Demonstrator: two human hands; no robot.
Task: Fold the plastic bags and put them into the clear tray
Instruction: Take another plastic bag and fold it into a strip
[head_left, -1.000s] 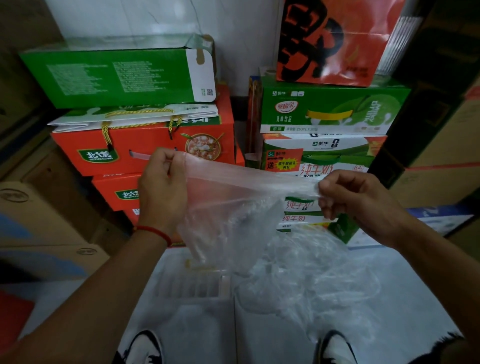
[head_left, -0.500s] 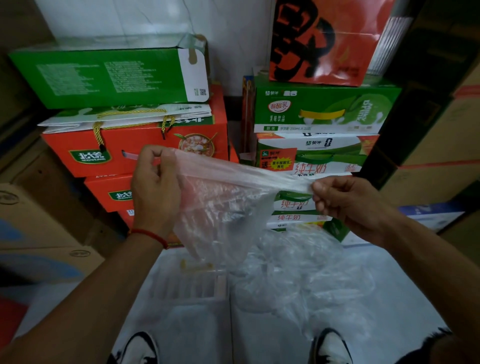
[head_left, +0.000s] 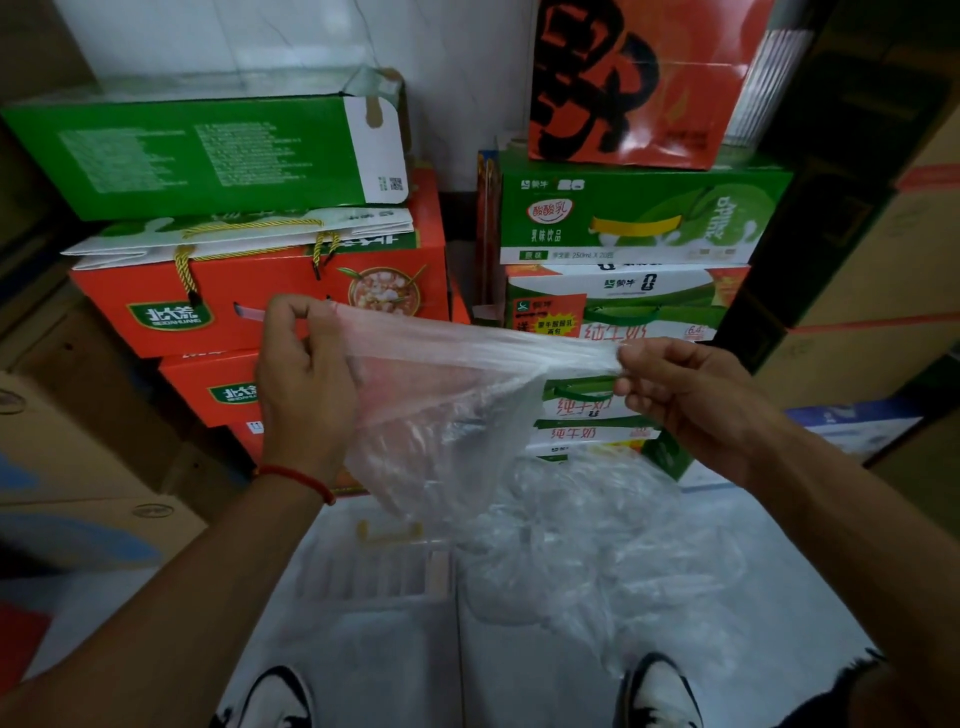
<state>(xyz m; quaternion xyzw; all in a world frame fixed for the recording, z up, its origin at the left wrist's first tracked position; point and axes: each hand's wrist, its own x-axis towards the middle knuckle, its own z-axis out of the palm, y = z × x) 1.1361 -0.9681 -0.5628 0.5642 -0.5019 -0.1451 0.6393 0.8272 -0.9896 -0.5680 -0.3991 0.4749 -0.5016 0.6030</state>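
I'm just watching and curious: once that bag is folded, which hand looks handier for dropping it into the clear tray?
Probably the left hand. The clear tray lies below it, while the right hand hangs over the pile of loose bags. Both pinch the plastic bag.

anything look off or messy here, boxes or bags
Two things. The green box on the left stack has its end flap hanging open. A loose heap of crumpled plastic bags lies on the floor, beside the clear tray rather than in it. The held bag looks intact.
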